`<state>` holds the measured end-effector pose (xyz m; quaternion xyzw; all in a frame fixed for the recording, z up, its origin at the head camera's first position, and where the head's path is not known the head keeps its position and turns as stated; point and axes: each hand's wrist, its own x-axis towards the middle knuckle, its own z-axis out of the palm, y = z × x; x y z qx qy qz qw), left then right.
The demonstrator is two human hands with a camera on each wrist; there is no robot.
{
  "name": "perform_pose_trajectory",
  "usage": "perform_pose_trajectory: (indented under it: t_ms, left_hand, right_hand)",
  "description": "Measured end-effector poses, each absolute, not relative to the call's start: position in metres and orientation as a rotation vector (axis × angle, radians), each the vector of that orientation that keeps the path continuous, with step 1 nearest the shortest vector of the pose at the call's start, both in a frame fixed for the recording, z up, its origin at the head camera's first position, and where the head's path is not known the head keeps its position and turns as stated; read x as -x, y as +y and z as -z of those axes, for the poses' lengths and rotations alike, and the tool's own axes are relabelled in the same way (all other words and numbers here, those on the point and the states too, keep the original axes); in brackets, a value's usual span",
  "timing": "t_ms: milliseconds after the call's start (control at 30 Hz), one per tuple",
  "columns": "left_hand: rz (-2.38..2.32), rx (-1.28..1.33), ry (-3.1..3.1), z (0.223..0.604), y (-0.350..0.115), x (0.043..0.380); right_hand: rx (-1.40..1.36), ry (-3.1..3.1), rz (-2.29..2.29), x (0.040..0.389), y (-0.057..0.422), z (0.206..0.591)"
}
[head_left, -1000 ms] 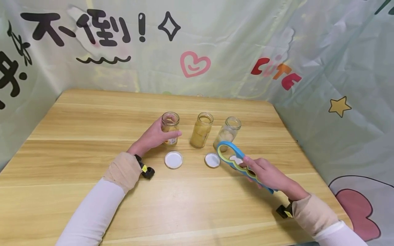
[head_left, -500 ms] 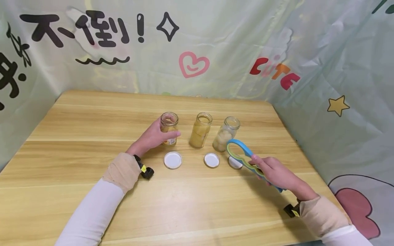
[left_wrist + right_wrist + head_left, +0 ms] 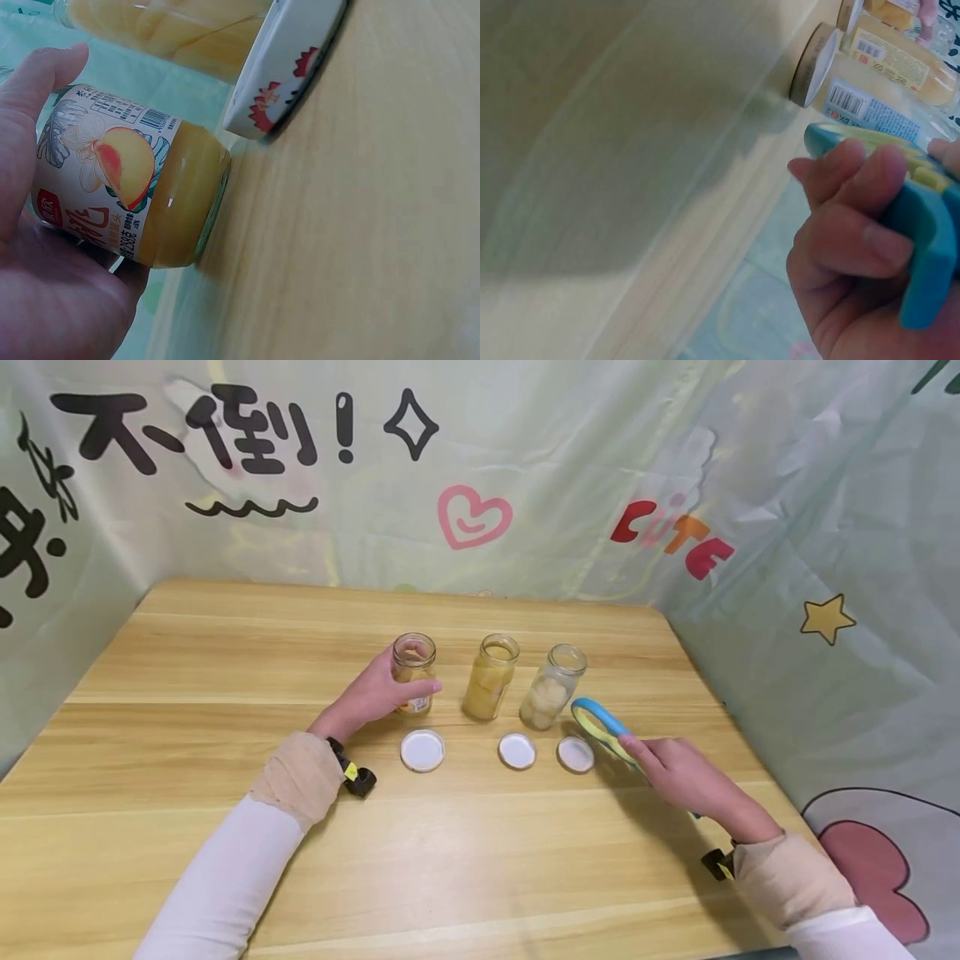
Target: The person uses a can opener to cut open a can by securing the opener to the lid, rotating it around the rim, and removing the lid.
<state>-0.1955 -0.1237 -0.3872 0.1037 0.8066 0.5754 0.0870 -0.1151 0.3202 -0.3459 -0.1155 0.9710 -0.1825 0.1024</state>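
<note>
My left hand grips an uncapped glass jar of peaches, thumb on one side and fingers behind. A peach is printed on its label, and the jar stands upright on the table. To its right are two more uncapped jars: a middle jar with yellow fruit pieces and a right jar with pale round fruit. In my right hand is a blue and yellow jar opener, fingers curled round its handles. Its looped end points towards the right jar, apart from it; the hand hides the rest.
In front of the jars lie three white lids, a left lid, a middle lid and a right lid. The wooden table meets a printed cloth backdrop at the back and sides.
My right hand has moved to the right with the jar opener, away from the right jar and its lid, which now shows fully. The left hand stays on the peach jar.
</note>
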Motion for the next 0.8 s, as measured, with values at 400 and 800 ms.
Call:
perform_pose_trajectory:
  t_ms: [400, 800]
  left_hand:
    - [-1.725, -0.313, 2.397, 0.39, -0.124, 0.197]
    - [-1.734, -0.312, 2.395, 0.39, -0.123, 0.197]
  right_hand:
    - [0.446, 3.011, 0.371, 0.136, 0.315, 0.353]
    - [0.344, 2.968, 0.325, 0.162, 0.315, 0.357]
